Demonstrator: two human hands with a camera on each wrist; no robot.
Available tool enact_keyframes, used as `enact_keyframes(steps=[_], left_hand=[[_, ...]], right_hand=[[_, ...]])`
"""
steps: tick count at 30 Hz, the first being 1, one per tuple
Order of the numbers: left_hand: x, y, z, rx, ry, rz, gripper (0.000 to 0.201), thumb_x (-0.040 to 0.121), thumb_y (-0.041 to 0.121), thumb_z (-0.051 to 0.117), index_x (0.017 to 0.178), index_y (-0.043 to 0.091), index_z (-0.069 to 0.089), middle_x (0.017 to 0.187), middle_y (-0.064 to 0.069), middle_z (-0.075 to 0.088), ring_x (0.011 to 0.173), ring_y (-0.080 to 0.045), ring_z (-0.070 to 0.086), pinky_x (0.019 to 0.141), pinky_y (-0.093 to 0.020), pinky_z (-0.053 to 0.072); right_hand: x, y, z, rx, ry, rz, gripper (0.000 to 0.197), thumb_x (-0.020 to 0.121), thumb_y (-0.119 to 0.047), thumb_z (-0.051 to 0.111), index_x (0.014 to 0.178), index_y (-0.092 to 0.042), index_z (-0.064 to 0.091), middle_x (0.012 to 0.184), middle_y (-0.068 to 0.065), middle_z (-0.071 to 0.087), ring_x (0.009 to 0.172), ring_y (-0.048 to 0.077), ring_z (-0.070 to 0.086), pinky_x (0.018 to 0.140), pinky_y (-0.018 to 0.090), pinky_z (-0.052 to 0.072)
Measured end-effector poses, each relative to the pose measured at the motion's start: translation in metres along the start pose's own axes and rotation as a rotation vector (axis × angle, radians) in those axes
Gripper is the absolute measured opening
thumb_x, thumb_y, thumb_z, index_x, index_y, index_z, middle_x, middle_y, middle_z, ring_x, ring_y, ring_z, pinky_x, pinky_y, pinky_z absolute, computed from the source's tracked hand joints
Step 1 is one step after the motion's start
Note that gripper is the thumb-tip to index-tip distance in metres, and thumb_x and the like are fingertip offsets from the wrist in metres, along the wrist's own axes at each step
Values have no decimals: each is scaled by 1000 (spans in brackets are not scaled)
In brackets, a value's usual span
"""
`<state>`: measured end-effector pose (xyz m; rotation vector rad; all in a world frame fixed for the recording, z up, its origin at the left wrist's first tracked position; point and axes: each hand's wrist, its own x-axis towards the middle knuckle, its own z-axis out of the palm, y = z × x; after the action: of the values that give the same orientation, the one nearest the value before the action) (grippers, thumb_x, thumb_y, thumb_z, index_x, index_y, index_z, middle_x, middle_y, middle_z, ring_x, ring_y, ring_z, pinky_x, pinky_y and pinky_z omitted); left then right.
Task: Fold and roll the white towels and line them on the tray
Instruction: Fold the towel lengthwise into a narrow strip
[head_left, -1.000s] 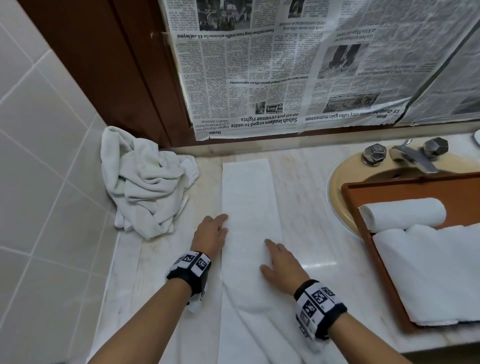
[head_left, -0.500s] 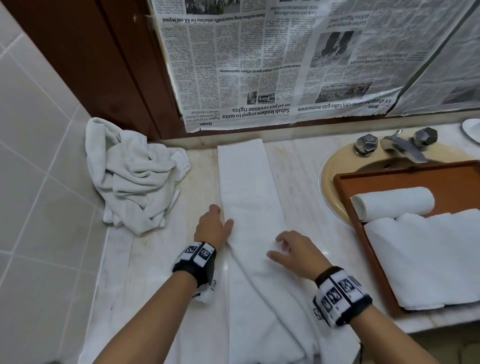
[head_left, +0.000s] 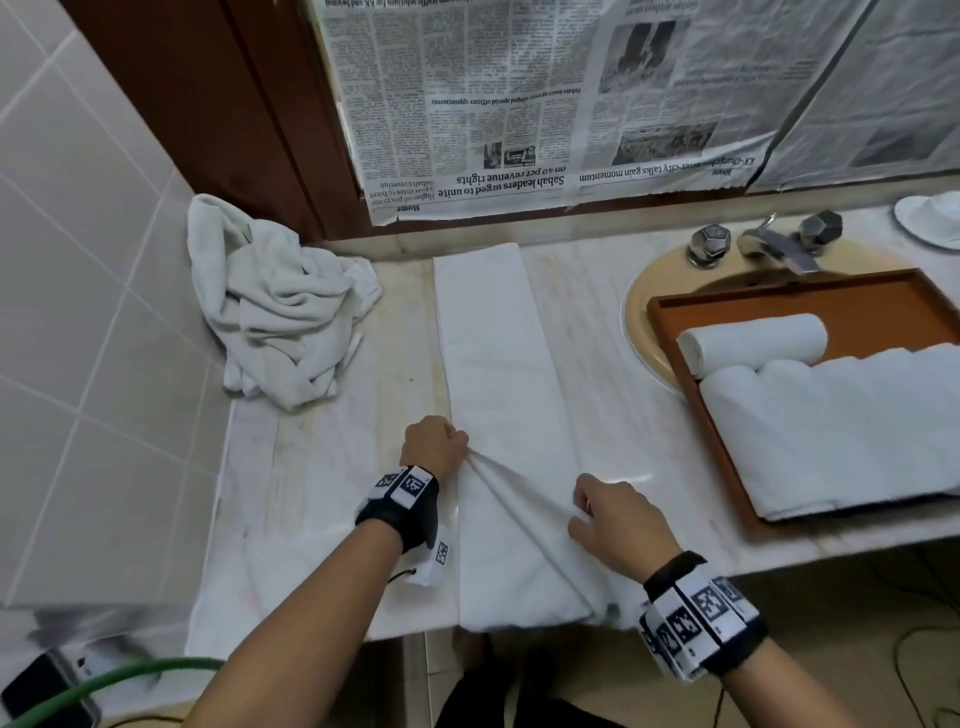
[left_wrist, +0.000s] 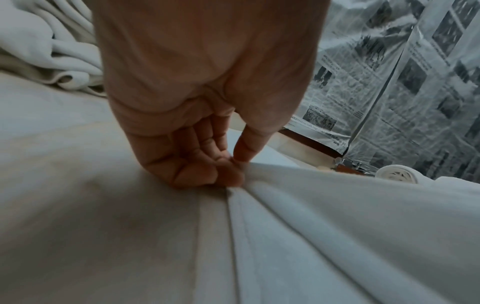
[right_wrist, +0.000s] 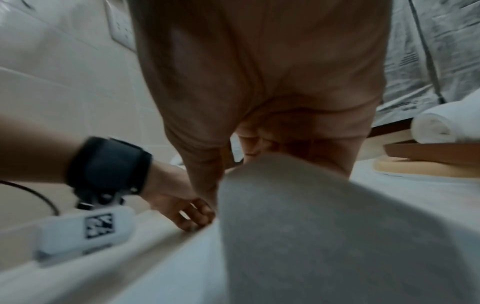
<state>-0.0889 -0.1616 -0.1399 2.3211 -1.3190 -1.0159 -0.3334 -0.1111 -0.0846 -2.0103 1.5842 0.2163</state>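
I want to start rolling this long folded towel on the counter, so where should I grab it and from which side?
Take the long folded towel at its near end by the counter's front edge, one hand on each long side. The left hand already pinches the left edge and the right hand the right. The strip runs straight away from you, so rolling from here likely keeps it even.

Right hand (right_wrist: 272, 102) fingers behind blurred towel (right_wrist: 311, 236)
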Motion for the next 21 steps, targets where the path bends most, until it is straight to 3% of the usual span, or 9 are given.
enact_keyframes(steps=[5, 8, 13, 17, 19, 21], left_hand=[[-4, -2, 2, -45, 40, -24, 22, 93, 22, 56, 83, 7, 69, 90, -12, 73, 91, -28, 63, 75, -28, 44], [-9, -5, 2, -64, 76, -36, 20, 93, 25, 59, 91, 9, 72, 95, -9, 73, 96, -27, 63, 76, -24, 41], [-18, -12, 5, -88, 117, -21, 16, 92, 27, 65, 97, 12, 68, 91, -3, 66, 87, -19, 56, 76, -23, 38], [-28, -21, 12, -72, 129, 50, 19, 88, 23, 70, 104, 13, 65, 90, 0, 65, 84, -16, 56, 73, -17, 38], [-33, -25, 17, -124, 156, 70, 18, 86, 16, 72, 102, 10, 66, 85, 0, 63, 75, -12, 55, 59, -6, 37], [-37, -24, 19, -144, 185, 94, 17, 85, 14, 73, 99, 9, 66, 81, 1, 62, 71, -10, 54, 57, -5, 38]], right_hand=[[-35, -35, 23, 132, -46, -212, 21, 93, -32, 55, 109, -21, 45, 93, -2, 56, 82, 19, 56, 69, 30, 42], [-42, -56, 58, 147, -90, -215, 20, 95, -23, 52, 113, -16, 46, 99, 3, 56, 89, 21, 56, 74, 29, 41], [-45, -69, 101, 214, -51, -171, 22, 95, -15, 50, 117, -13, 47, 113, 6, 56, 101, 23, 57, 81, 28, 42], [-53, -51, 104, 351, -45, -206, 24, 94, -17, 56, 118, -16, 51, 102, -3, 52, 91, 13, 50, 81, 20, 40], [-55, -39, 109, 374, -108, -216, 17, 93, -16, 56, 109, -18, 56, 97, -1, 58, 87, 15, 57, 83, 26, 49], [-58, -31, 114, 386, -208, -224, 15, 91, -15, 53, 104, -21, 58, 97, 0, 62, 88, 15, 61, 85, 32, 54]])
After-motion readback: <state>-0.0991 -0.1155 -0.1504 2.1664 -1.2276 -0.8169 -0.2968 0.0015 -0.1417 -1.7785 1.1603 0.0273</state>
